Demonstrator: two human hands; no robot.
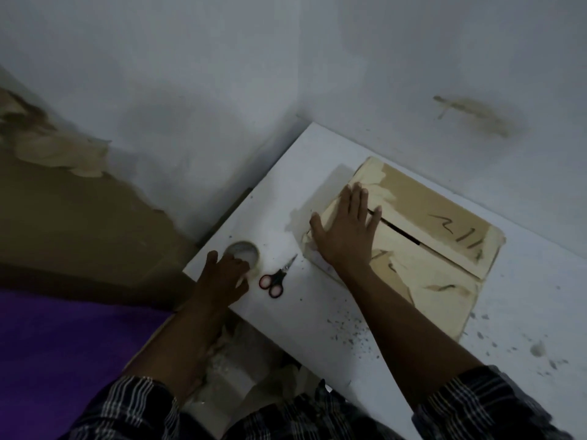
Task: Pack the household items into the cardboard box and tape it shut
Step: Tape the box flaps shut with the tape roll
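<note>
The right hand (344, 231) is pressing flat, fingers spread, on the closed flaps of the cardboard box (428, 249) sitting on the white worktop (317, 315), probably steadying them for taping, while the left hand (226, 276) is gripping the tape roll (244, 253) beside the scissors (274, 280).

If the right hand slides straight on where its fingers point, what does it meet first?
The right hand lies flat on the cardboard box. Ahead comes the box's edge, then bare table, then probably the wall.

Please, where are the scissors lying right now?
In the head view, the scissors lie on the white table, between the tape roll under the left hand and the cardboard box.
</note>
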